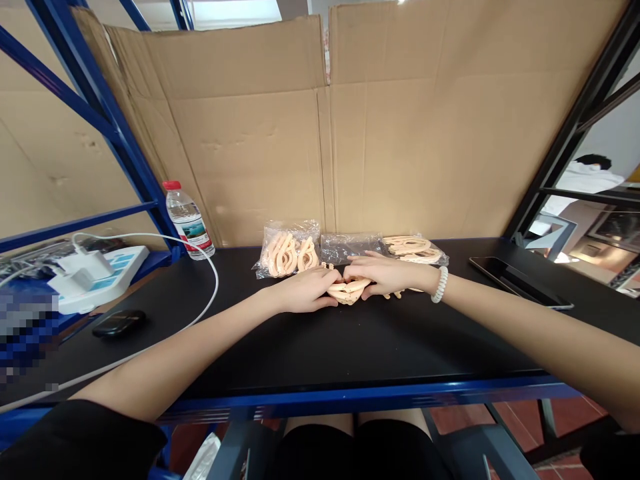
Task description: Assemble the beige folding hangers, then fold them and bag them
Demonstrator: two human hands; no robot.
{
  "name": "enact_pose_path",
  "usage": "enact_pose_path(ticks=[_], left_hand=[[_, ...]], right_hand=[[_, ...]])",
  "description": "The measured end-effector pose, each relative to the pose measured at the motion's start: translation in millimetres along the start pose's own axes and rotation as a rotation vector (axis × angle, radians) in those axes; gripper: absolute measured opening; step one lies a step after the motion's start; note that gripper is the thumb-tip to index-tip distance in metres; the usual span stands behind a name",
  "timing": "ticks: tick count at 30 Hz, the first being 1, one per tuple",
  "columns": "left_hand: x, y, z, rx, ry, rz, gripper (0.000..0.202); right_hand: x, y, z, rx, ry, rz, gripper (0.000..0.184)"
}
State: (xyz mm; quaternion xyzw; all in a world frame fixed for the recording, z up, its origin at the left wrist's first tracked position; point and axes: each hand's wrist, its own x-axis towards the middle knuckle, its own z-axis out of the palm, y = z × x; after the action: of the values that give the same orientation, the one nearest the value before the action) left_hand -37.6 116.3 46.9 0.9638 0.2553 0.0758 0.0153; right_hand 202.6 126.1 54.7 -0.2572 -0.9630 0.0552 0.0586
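Both hands meet at the middle of the black table over a peach-coloured, slatted curved piece point(349, 293); its exact kind I cannot make out. My left hand point(307, 289) is closed round its left end, thumb toward me. At the right end, my right hand point(383, 272) grips it with bent fingers, a pale beaded band at the wrist. Just behind lies a clear bag with peach looped pieces point(287, 255). Another clear plastic bag point(350, 248) is beside it, and peach curved pieces in plastic point(415, 248) lie behind my right hand. Small peach prongs point(393, 295) show under my right hand.
A water bottle point(189, 220) with a red cap stands back left. A white power strip point(107, 277) and its cable point(215, 280) lie left, near a black rounded device point(119, 323). A dark tablet point(517, 281) is at right. A cardboard wall point(425, 147) closes the back.
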Motion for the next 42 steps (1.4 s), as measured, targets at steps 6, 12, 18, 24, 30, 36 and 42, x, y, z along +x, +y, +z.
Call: enact_pose_path(ticks=[6,12,18,24,30,36,42], left_hand=[[-0.3,1.7,4.9,0.002,0.035,0.007,0.021],[4.0,-1.0,13.2,0.025,0.089,0.057,0.016],[13.6,-8.8,9.7,0.1,0.037,0.074,0.022],[22.2,-15.6,6.4,0.078,0.036,0.053,0.021],[33.4,-17.2,10.0,0.108,0.033,0.015,0.011],[46.3,-24.9,13.3,0.147,0.062,-0.06,0.018],[46.8,-31.8,9.3,0.103,0.073,-0.046,0.014]], right_hand=[[0.8,9.4,-6.5,0.029,0.001,0.027,0.064],[-3.8,17.8,-7.4,0.02,-0.031,0.103,0.086],[-9.3,25.6,-13.7,0.015,-0.055,0.103,0.063],[-10.8,34.9,-21.6,-0.032,-0.039,0.131,0.048],[-14.2,49.6,-13.0,-0.213,0.099,0.125,0.034],[-16.9,61.8,-11.4,-0.3,0.118,0.146,0.035],[-22.8,70.5,-20.8,-0.038,0.119,0.148,0.041]])
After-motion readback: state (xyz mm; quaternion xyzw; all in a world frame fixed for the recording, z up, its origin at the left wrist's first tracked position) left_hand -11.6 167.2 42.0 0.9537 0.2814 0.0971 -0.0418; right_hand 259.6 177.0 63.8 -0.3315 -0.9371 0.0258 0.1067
